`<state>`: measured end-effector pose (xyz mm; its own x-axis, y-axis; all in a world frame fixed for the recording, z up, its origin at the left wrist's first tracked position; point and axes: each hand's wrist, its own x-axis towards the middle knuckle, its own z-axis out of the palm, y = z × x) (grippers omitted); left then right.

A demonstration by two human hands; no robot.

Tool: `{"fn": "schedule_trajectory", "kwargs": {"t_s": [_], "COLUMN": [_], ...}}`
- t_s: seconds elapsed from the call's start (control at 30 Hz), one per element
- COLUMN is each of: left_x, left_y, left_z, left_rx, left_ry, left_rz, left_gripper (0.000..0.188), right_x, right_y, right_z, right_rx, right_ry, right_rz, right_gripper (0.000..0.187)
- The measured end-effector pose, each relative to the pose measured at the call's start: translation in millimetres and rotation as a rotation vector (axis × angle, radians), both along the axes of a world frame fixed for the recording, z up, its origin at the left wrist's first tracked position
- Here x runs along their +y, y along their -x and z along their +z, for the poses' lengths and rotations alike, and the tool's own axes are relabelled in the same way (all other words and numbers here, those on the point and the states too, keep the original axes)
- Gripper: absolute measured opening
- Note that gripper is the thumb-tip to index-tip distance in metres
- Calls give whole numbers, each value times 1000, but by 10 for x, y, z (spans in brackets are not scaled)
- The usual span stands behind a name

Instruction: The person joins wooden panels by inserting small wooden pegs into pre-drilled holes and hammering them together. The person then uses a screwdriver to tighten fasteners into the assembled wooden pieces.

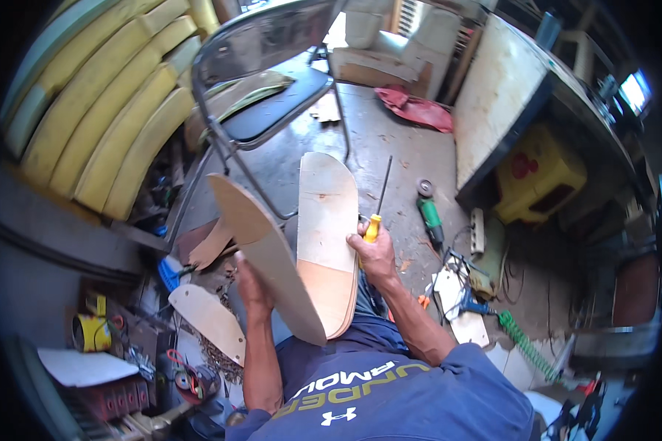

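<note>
My left hand (253, 287) grips a long, round-ended plywood board (265, 246) by its outer side, holding it tilted in front of me. A second light plywood board (326, 213) stands beside it, rounded at the top; several layers show along its lower right edge. My right hand (375, 257) is closed around the yellow handle of a screwdriver (374, 228), its thin shaft pointing up and away. That hand lies against the right edge of the second board. Whether its fingers also grip the board is hidden.
Ahead stands a folding chair (279, 110), with yellow foam pads (118, 110) stacked at left. A green angle grinder (429, 213), a power strip (478, 231) and a green coiled hose (522, 342) lie at right. Another wooden piece (207, 320) lies by my left forearm.
</note>
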<state>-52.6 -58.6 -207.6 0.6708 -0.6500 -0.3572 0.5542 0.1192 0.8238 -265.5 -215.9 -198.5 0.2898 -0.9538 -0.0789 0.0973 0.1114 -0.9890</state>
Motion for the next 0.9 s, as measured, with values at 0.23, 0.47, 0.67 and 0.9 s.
{"fn": "schedule_trajectory", "kwargs": {"t_s": [0.23, 0.47, 0.67, 0.9], "left_x": [218, 357, 379, 70], "left_y": [-28, -43, -248, -492], "left_z": [-110, -55, -257, 497], "left_rx": [-418, -353, -320, -271], "left_ry": [-191, -131, -122, 225], "left_rz": [231, 263, 397, 337], "left_gripper": [70, 56, 54, 62], "right_x": [-798, -587, -435, -536], "right_y": [2273, 4982, 4867, 1094], "right_z": [-1327, -1470, -1865, -717], "right_rx": [-282, -317, -54, 180], "right_ry": [-176, -162, -413, 92], "right_rz": [-575, -1720, -1606, -148], "right_gripper": [20, 42, 43, 27]}}
